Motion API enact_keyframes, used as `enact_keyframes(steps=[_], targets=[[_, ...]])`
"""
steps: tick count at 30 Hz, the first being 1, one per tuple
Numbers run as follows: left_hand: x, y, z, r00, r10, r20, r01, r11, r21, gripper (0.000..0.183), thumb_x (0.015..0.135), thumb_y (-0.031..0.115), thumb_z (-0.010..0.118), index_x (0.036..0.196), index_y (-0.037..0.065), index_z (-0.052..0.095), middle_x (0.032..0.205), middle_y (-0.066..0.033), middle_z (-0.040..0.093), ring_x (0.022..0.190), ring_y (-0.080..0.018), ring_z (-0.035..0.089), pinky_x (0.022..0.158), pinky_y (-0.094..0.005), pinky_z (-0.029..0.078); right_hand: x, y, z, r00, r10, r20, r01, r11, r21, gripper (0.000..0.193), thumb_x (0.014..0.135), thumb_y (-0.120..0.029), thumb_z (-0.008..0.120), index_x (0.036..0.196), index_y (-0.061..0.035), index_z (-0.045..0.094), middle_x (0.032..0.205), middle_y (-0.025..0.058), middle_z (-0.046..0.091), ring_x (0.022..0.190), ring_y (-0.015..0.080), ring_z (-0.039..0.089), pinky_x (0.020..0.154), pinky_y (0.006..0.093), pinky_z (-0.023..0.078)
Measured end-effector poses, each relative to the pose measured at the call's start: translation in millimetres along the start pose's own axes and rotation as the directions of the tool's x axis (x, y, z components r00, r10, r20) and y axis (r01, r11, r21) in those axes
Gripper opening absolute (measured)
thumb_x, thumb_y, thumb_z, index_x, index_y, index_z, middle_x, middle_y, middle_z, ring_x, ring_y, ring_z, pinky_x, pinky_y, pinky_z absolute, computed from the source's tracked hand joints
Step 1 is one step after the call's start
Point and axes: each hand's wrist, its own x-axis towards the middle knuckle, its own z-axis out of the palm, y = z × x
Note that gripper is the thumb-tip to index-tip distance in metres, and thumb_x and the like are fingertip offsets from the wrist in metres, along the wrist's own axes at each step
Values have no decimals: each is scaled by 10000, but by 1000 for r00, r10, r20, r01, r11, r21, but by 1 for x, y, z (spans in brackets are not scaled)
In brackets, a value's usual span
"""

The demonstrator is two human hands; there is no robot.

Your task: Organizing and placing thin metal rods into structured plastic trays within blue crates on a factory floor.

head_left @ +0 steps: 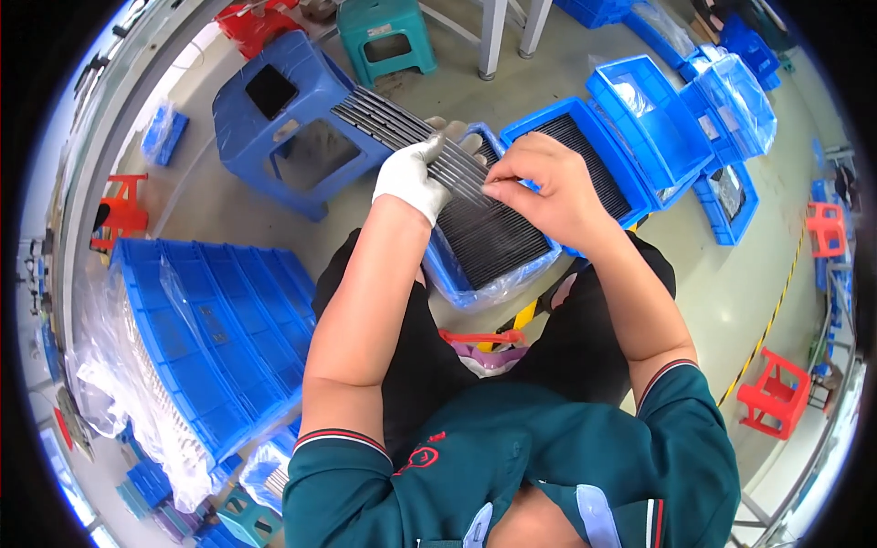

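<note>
A fan of several thin grey metal rods (382,122) lies across my left hand (409,179), which wears a white glove with greyed fingertips and is closed around them. My bare right hand (551,186) pinches with thumb and forefinger at the near right end of these rods. How many it grips is hidden by the fingers. Below both hands stands a blue crate (468,297) lined with clear plastic. Rows of dark thin rods (489,247) fill it, close together.
Another blue crate (637,206) of dark rods sits to the right, beside stacked blue bins (653,128). A blue stool (247,137) with a dark object (271,89) on it stands at the far left. Nearer on the left is a large blue crate stack (219,338).
</note>
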Motion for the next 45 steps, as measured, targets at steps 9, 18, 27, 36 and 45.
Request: enact_keyframes(steps=[9, 18, 27, 36, 45], targets=[[15, -8, -8, 997, 25, -75, -25, 1000, -1, 123, 953, 74, 459, 1064, 117, 492, 1051, -134, 605, 888, -349, 619, 689, -527, 499, -4, 6, 15, 992, -120, 47, 127, 968, -218, 100, 691, -91, 728, 752, -72, 650, 730, 39, 599, 738, 231, 573, 673, 345, 456], [28, -9, -21, 981, 186, -54, -190, 979, -76, 112, 935, 25, 449, 1019, 93, 479, 986, -152, 611, 860, -369, 626, 702, -538, 527, -8, -7, 29, 959, -277, 65, 276, 849, -451, 133, 660, -93, 713, 779, -122, 659, 772, 8, 602, 771, 198, 569, 711, 339, 438], [10, -8, -7, 994, 111, -9, -111, 989, -95, 123, 964, 48, 400, 1052, 71, 483, 1049, -160, 594, 970, -379, 602, 815, -588, 491, -1, 6, 19, 1000, -21, 21, 24, 987, -160, 69, 677, -93, 730, 719, -93, 676, 695, 38, 621, 715, 233, 583, 695, 351, 457], [3, -11, -2, 1000, 18, 16, -15, 988, -153, 62, 956, 42, 428, 1002, 55, 469, 918, -155, 563, 823, -320, 567, 755, -465, 494, -3, 11, 12, 979, -170, 114, 192, 955, -227, 102, 668, -107, 738, 725, -72, 661, 717, 48, 612, 726, 257, 581, 684, 359, 466], [34, -15, -15, 998, -35, -52, 40, 994, 105, 106, 920, 25, 475, 1013, 39, 525, 975, -170, 612, 896, -360, 624, 785, -537, 530, -5, 10, -9, 993, 25, -117, -36, 995, -89, 81, 742, -75, 727, 800, -39, 684, 758, 71, 632, 737, 214, 602, 664, 306, 481]])
